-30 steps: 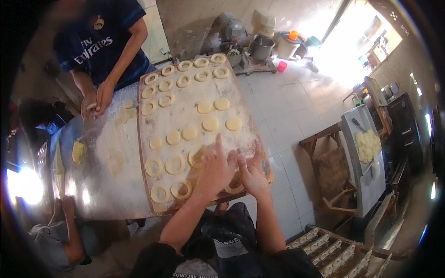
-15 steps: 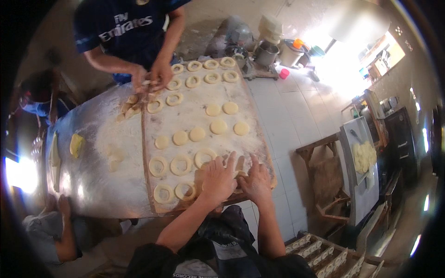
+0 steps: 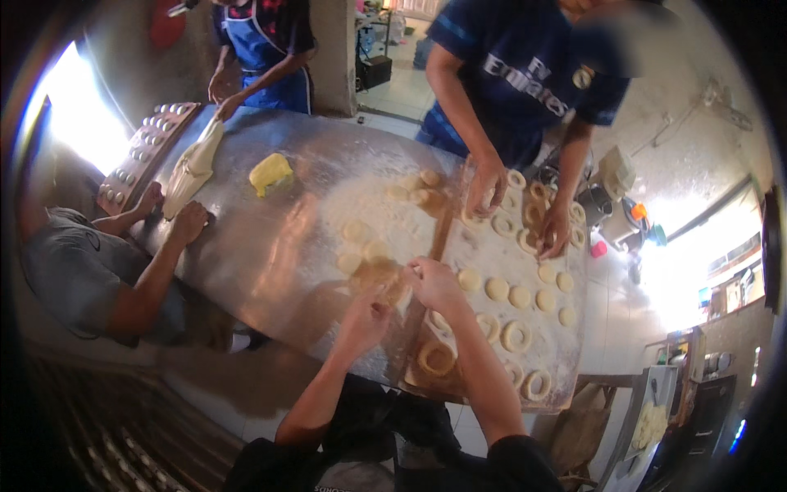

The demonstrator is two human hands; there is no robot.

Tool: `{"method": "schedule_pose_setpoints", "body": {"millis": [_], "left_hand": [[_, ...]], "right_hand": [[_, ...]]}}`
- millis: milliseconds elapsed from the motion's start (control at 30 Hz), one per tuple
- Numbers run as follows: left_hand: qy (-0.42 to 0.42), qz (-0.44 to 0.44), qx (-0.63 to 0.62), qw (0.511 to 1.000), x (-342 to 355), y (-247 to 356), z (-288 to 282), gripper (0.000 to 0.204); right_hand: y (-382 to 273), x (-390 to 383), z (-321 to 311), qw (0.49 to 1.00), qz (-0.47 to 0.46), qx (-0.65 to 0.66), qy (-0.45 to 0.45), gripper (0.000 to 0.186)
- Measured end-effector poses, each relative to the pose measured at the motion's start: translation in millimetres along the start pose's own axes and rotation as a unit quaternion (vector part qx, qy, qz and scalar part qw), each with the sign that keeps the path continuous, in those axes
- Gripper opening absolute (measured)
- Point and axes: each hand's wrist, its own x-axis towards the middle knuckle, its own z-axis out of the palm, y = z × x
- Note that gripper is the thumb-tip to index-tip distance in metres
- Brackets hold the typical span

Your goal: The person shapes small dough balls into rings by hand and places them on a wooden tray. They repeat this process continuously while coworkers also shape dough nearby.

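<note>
My left hand (image 3: 366, 318) and my right hand (image 3: 434, 285) are close together above the metal table, beside the left edge of the floured board (image 3: 566, 348). Both have their fingers curled in a pinch. Something pale seems to lie between them, too blurred to name. Just beyond are several flat dough rounds (image 3: 375, 251) on loose flour. To the right of my right hand, the board carries dough rings (image 3: 516, 336) in the near rows and plain dough discs (image 3: 497, 289) in the middle. One near ring (image 3: 437, 357) is in shadow.
Across the board a co-worker in a dark blue shirt (image 3: 516, 74) handles dough rings. At the left, two other people hold a long dough strip (image 3: 193, 168) by a tray of dough balls (image 3: 131, 176). A yellow block (image 3: 270, 174) lies on the metal table (image 3: 246, 238).
My hands have left the ring at the board's near right and come to its left edge, fingers now curled. The view has swung left. The long dough strip is now lifted by two people.
</note>
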Motion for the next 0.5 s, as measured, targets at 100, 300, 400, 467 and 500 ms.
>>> {"method": "schedule_pose_setpoints", "body": {"millis": [100,300,400,467,500], "left_hand": [[0.056,-0.003,-0.008,0.998,17,-27,-48,0.043],[0.044,0.032,-0.023,0.998,45,-50,-92,0.041],[-0.036,0.038,-0.133,0.99,53,-25,-104,0.035],[-0.082,0.074,-0.242,0.964,56,-18,-109,0.033],[-0.094,0.076,-0.232,0.965,55,-7,-116,0.032]], "right_hand": [[-25,55,62,0.981,0.018,-0.188,0.039,0.04],[-77,55,58,0.998,0.05,0.038,-0.002,0.031],[-93,30,31,0.962,0.042,0.266,-0.038,0.032],[-109,14,19,0.949,0.033,0.31,-0.04,0.038],[-121,7,13,0.94,0.027,0.338,-0.038,0.04]]}}
